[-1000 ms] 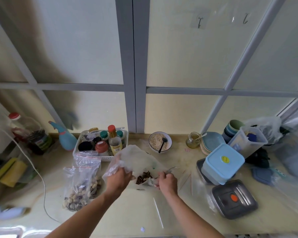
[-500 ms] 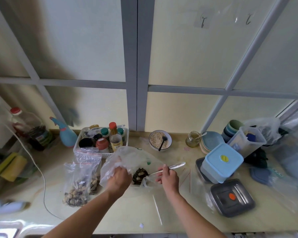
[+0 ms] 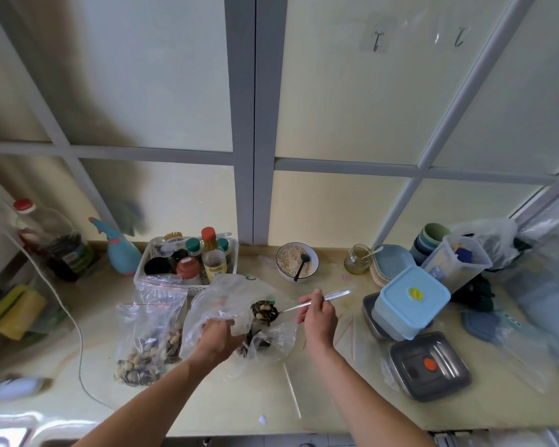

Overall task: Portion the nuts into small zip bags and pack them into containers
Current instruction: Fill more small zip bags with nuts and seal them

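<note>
Since a second ago we have lifted our spoon [image 3: 307, 305], heaped with nuts [image 3: 264, 310], out of the big bag [image 3: 229, 304]. Our right hand [image 3: 317, 321] grasps its handle; our left hand [image 3: 218, 338] clutches the bag beside it, so a portion is ready.

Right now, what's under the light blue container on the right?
The light blue container sits on a metal tray, of which only the left edge and a corner show. Anything else lying on that tray is covered by the container.
</note>
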The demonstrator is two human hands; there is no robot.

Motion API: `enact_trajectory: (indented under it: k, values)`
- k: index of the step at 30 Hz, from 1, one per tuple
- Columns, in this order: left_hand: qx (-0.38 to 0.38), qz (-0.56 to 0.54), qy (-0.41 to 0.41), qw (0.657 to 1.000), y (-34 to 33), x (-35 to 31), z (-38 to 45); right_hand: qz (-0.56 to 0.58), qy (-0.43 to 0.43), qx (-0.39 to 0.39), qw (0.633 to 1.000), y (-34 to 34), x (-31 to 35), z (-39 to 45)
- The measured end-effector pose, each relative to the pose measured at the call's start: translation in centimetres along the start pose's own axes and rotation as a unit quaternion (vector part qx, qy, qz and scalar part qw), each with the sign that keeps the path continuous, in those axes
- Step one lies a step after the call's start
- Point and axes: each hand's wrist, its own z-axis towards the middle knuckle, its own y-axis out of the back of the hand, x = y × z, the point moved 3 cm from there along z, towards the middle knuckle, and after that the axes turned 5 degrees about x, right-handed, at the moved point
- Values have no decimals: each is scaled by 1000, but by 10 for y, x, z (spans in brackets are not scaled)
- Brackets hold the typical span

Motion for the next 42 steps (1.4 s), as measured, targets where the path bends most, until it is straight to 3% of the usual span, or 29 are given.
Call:
enact_trajectory:
  k: [7, 14, 19, 23, 27, 30, 35, 38, 42]
  values:
    - [-9, 85, -20, 996, -6, -7, 5, 47, -18, 59, 997, -8, 16, -2]
    - [-31, 115, -26, 992, -9, -15, 7, -84, 88, 112, 986, -21, 39, -26]
    - [-36, 73, -49, 995, -7, -14, 6, -149, 169, 147, 963, -29, 40, -34]
    - [-56, 48, -101, 992, -7, -15, 2, -215, 234, 187, 930, -36, 41, -33]
    - [-58, 37, -120, 990, -10, -5, 5, -286, 335, 296, 848, -43, 49, -43]
    - [-96, -1, -138, 986, -12, 5, 8, -319, 348, 359, 805, -45, 50, -50]
    - [-91, -45, -142, 985, -19, 28, 24, -387, 413, 350, 747, -45, 46, -58]
    - [-71, -109, -150, 980, -9, 20, 17, -391, 448, 330, 734, -43, 46, -57]
    - [-77, -95, -126, 985, -11, 24, 19, -385, 412, 369, 739, -43, 48, -52]
